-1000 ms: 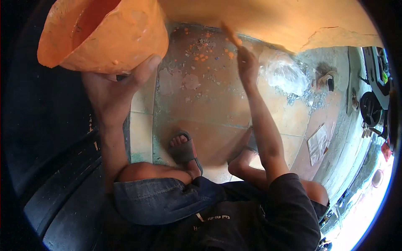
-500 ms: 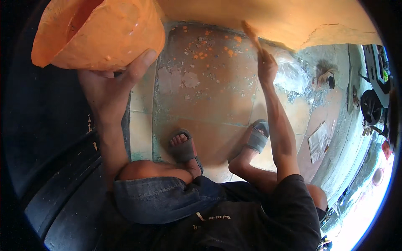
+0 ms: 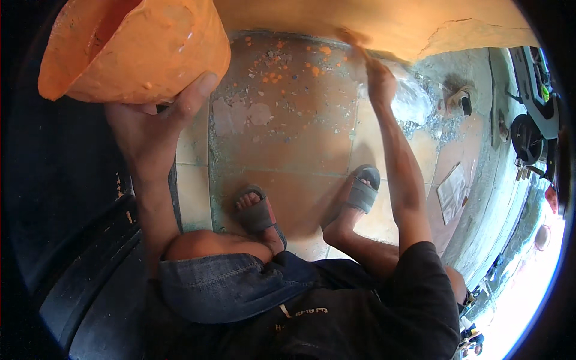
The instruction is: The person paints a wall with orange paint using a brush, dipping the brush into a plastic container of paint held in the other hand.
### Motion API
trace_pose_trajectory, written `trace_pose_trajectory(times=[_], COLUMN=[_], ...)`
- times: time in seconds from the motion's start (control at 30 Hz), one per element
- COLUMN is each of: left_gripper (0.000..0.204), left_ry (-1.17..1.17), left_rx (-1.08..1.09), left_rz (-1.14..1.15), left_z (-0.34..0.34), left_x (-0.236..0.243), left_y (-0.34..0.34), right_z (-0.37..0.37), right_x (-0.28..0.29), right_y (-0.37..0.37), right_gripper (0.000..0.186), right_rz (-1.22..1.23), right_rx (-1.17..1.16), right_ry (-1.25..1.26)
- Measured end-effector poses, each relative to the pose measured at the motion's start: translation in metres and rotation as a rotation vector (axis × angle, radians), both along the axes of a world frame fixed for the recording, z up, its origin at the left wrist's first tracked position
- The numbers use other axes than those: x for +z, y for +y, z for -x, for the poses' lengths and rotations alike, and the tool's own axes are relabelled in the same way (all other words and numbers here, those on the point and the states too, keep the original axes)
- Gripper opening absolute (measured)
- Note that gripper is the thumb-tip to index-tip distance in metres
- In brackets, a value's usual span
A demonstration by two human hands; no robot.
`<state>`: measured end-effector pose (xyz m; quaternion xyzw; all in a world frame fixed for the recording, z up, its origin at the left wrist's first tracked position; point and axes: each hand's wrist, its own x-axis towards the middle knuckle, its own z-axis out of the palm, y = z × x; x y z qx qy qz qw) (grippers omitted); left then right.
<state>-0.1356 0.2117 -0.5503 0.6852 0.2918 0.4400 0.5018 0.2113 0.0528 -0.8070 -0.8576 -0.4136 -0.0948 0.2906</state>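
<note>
At upper left, my left hand (image 3: 153, 129) grips an orange, paint-coated container (image 3: 144, 57) from below, the thumb pressed against its side. My right hand (image 3: 379, 84) is closed on the handle of a brush (image 3: 359, 42), whose blurred orange tip is at the lower part of the orange wall (image 3: 390, 18). Whether the bristles touch the wall I cannot tell. Below, orange spatters and flakes lie on the tiled floor (image 3: 282, 150), and a crumpled clear plastic sheet (image 3: 408, 96) lies just right of my right hand.
A black surface (image 3: 78, 240) runs along the left. My sandalled feet (image 3: 255, 210) stand on the tiles. A flat pale sheet (image 3: 451, 192) and a small object (image 3: 459, 105) lie to the right, near a concrete edge (image 3: 492, 168). A dark scooter-like machine (image 3: 534, 132) is at the far right.
My right hand with the brush moved rightward along the wall and uncovered my right sandal. My left hand and the container shifted slightly left, as the whole view shifted a little.
</note>
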Motion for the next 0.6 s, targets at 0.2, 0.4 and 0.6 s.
trace_pose_trajectory(times=[0.2,0.4,0.6], left_gripper=[0.071,0.064,0.064], left_ry=[0.037,0.105,0.092], left_rx=[-0.038,-0.008,0.01], left_rz=[0.015,0.012,0.025], left_z=[-0.004,-0.005,-0.002], left_x=[-0.003,0.0,0.001], left_y=[-0.002,-0.009,-0.007], right_z=[0.026,0.03,-0.013], right_x=[0.008,0.004,-0.007], right_y=[-0.014,0.047,-0.015], right_gripper=[0.015,0.016,0.017], right_rz=[-0.03,0.001,0.018], right_rx=[0.045,0.121,-0.045], right_ry=[0.135,0.117,-0.004])
